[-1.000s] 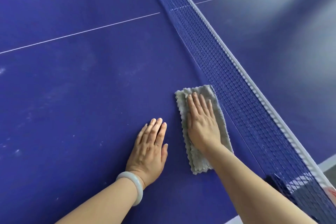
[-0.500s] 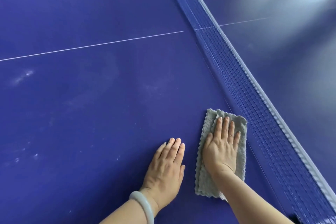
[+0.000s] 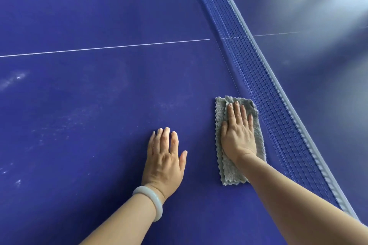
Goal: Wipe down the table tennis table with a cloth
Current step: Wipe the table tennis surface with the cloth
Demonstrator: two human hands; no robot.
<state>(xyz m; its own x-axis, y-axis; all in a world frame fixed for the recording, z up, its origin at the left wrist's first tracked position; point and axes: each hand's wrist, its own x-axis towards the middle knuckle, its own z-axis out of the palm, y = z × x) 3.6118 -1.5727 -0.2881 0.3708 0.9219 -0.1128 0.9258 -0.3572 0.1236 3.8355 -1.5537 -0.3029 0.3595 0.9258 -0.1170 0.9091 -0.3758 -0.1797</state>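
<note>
A folded grey cloth [image 3: 231, 171] lies flat on the blue table tennis table [image 3: 99, 125], close beside the net. My right hand [image 3: 238, 133] presses down on the cloth with straight fingers pointing away from me. My left hand [image 3: 164, 160] rests flat on the bare table surface to the left of the cloth, fingers spread; a pale bangle sits on that wrist. Faint whitish dust smears mark the table to the left of my hands.
The blue net [image 3: 264, 93] with its white top band runs diagonally from top centre to lower right, just right of the cloth. A thin white centre line [image 3: 103, 47] crosses the table farther away. The far half of the table [image 3: 318, 65] shows bright glare.
My right hand has slid the cloth along the net, away from me, staying flat on it. My left hand stays flat on the table. The view has shifted forward along the table.
</note>
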